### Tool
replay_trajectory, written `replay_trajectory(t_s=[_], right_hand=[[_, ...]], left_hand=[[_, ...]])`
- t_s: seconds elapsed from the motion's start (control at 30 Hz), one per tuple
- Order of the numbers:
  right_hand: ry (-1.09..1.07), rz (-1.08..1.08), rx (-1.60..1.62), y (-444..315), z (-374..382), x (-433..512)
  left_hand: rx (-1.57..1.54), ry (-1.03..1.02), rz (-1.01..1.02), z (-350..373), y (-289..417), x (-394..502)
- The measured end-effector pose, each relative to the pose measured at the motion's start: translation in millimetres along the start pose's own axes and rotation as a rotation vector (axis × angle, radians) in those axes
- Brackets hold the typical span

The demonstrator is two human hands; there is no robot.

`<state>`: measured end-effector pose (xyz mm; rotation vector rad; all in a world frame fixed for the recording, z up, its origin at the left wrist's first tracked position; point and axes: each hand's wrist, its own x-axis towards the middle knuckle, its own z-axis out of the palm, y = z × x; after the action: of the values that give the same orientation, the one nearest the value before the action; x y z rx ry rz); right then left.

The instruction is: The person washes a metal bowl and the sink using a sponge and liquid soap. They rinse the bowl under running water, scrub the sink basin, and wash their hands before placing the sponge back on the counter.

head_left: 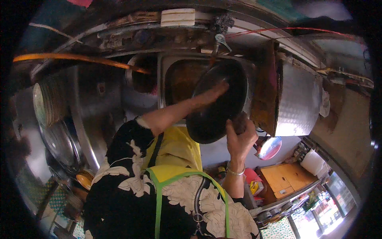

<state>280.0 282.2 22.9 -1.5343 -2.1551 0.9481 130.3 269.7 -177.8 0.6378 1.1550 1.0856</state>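
Observation:
A large dark wok (215, 113) is tilted over the right part of a metal sink (162, 80), its lower edge beyond the sink's front rim. My right hand (242, 136) grips the wok's near right edge, thumb at the rim; a dark lump at the fingers may be its handle. My left hand (219, 89) reaches across the wok's dark inner face, fingers stretched out; whether it holds anything there cannot be told. Behind the wok stands a tap (220, 40) with a lever, and a steel-wool-like scourer (223, 24) sits beside it.
Left of the sink is a round pot (131, 73) with an orange pole (89, 58) reaching over it. Stacked plates (43, 104) stand at far left. A metal-sided box (298, 98) is right of the sink. An orange wooden board (288, 180) lies lower right.

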Motion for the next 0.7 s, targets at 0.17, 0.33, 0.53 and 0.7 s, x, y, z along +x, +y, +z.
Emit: replay_trajectory(t_s=[0.17, 0.33, 0.53, 0.7], right_hand=[[-0.055, -0.124, 0.101, -7, 13, -3], [-0.167, -0.114, 0.157, -3, 16, -5], [0.096, -0.355, -0.076, -14, 51, -2], [0.177, -0.316, -0.136, -15, 89, 44]], left_hand=[[-0.428, -0.153, -0.022, 33, 81, -71], [-0.06, -0.015, -0.105, 9, 105, -106], [0.258, 0.228, 0.162, -11, 93, -137], [0.29, 0.405, 0.082, -29, 104, -148]])
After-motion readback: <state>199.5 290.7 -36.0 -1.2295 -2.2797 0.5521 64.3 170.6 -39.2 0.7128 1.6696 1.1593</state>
